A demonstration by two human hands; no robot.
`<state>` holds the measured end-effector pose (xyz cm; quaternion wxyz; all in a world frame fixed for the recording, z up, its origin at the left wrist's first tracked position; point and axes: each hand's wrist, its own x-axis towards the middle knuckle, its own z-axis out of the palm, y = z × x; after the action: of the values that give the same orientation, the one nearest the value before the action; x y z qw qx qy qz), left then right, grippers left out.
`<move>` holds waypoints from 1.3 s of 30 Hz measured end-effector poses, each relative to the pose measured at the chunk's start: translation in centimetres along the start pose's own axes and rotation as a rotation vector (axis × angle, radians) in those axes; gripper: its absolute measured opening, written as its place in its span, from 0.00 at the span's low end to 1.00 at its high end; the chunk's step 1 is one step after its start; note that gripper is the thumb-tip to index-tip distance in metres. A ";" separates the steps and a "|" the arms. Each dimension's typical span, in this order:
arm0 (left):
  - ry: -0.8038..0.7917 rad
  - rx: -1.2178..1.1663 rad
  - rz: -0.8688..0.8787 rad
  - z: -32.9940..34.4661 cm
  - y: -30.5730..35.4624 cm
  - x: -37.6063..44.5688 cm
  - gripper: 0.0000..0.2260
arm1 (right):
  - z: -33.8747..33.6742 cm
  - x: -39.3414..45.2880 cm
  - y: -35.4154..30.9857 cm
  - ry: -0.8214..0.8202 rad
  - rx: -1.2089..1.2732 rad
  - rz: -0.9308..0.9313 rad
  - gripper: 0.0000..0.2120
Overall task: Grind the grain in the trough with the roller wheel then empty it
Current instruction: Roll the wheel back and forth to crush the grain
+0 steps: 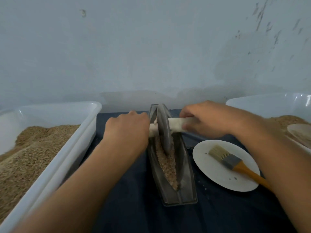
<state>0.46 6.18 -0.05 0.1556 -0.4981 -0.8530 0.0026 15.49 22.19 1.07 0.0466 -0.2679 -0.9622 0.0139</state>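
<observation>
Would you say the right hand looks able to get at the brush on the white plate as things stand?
Probably yes, once it lets go: the right hand now holds the roller wheel's handle, and the brush lies uncovered on the plate just beside that forearm, with nothing between them.

Two bare, sleeveless forearms

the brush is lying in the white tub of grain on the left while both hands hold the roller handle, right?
Not quite. The brush lies on the white plate right of the trough, not in the tub. The head view shows it. The left hand and right hand do hold the roller handle.
</observation>
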 end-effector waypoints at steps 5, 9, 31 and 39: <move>0.339 -0.105 -0.007 4.4 -0.4 1.9 0.08 | 3.4 1.9 0.7 0.347 -0.042 0.052 0.15; 0.390 -0.151 0.042 5.3 -1.1 2.3 0.10 | 3.7 2.2 0.4 0.380 -0.100 0.053 0.16; -0.100 0.067 0.044 -2.6 0.0 -1.8 0.11 | -2.5 -2.2 -1.5 -0.127 0.065 -0.008 0.14; 0.380 -0.036 -0.005 3.5 0.9 1.9 0.06 | 3.8 1.9 1.4 0.282 -0.025 0.076 0.12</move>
<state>-0.62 8.76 -3.02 0.3047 -0.4901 -0.8096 -0.1072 14.21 24.36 -2.59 0.1772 -0.3038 -0.9355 -0.0340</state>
